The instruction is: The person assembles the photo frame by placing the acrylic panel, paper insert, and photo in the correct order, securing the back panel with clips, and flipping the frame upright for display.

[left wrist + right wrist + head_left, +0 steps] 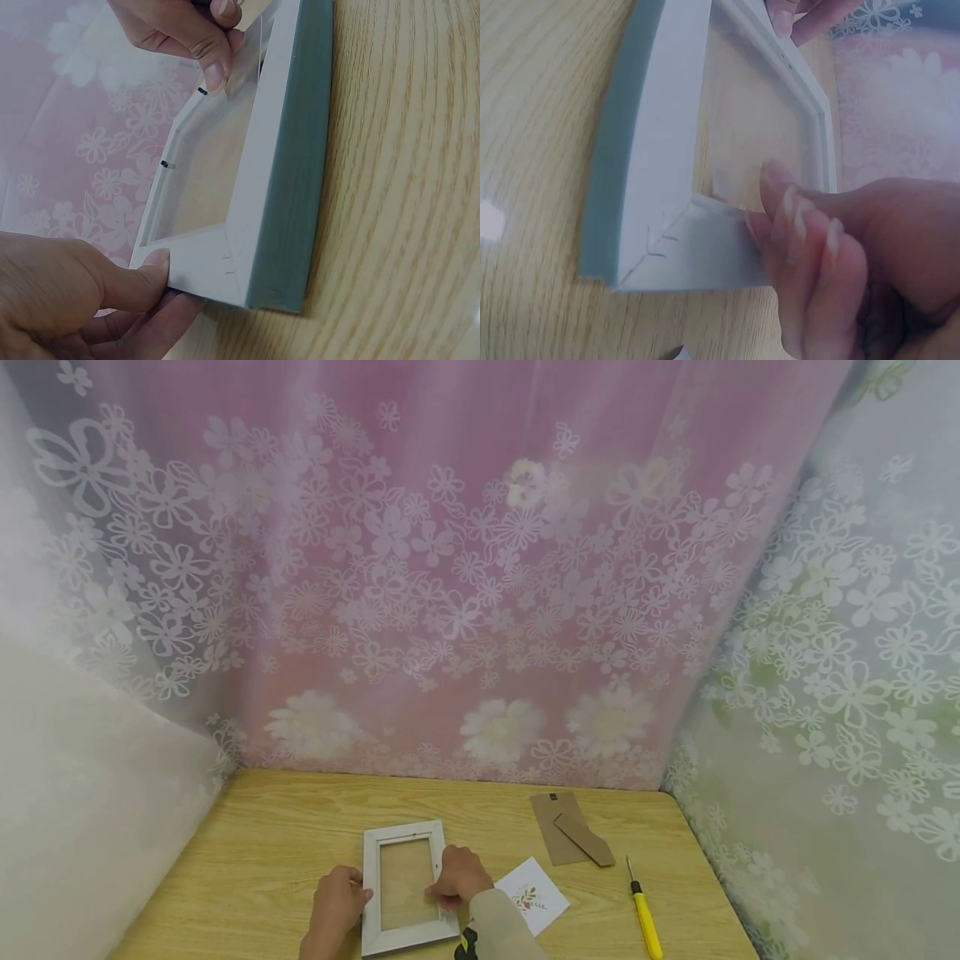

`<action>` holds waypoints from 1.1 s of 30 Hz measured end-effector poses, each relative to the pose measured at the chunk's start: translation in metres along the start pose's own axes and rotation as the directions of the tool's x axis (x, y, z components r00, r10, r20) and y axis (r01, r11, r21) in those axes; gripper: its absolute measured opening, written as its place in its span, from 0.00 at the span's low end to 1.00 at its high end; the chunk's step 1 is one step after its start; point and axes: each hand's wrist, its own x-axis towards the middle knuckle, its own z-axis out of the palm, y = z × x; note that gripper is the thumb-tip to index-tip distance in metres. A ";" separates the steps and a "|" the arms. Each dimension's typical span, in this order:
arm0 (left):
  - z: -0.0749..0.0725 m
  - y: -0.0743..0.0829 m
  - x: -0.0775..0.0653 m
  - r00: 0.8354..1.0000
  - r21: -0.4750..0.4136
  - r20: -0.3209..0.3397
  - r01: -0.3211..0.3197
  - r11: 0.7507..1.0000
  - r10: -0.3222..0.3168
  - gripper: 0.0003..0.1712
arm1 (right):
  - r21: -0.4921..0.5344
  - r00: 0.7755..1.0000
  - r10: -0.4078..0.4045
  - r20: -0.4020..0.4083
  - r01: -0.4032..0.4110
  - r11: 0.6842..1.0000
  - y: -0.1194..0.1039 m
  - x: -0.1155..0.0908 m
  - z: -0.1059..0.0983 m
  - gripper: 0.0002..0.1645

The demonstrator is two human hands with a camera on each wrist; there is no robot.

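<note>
A white picture frame (371, 881) with greenish outer sides lies back side up on the table. My left hand (336, 906) grips its left edge, with the thumb (154, 270) on top of the rail and the fingers underneath. At the right side of the opening, my right hand (461, 875) pinches a clear pane (754, 120) between thumb and fingers. One edge of the pane stands slightly apart from the rail in the right wrist view. Small dark tabs (166, 163) stick out along the frame's inner edge.
A white card (534, 897) with a floral print lies right of the frame, partly behind the right sleeve. Beyond it is a brown backing board (557, 843) with a stand leg (588, 841). A yellow-handled screwdriver (645, 922) lies far right. Flowered curtains (480, 610) surround the table.
</note>
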 end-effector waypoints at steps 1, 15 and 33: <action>0.000 0.000 0.000 1.000 -0.003 0.000 0.004 1.000 -0.004 0.14 | 0.006 1.000 0.003 0.001 -0.003 1.000 0.000 0.000 0.000 0.24; 0.002 -0.005 0.002 1.000 -0.004 -0.009 -0.012 1.000 0.012 0.13 | 0.005 1.000 0.014 0.002 -0.014 1.000 -0.003 -0.002 -0.002 0.22; 0.001 -0.003 0.001 1.000 -0.010 0.004 -0.005 1.000 0.005 0.13 | 0.004 1.000 0.006 -0.003 -0.006 1.000 -0.004 -0.003 -0.001 0.22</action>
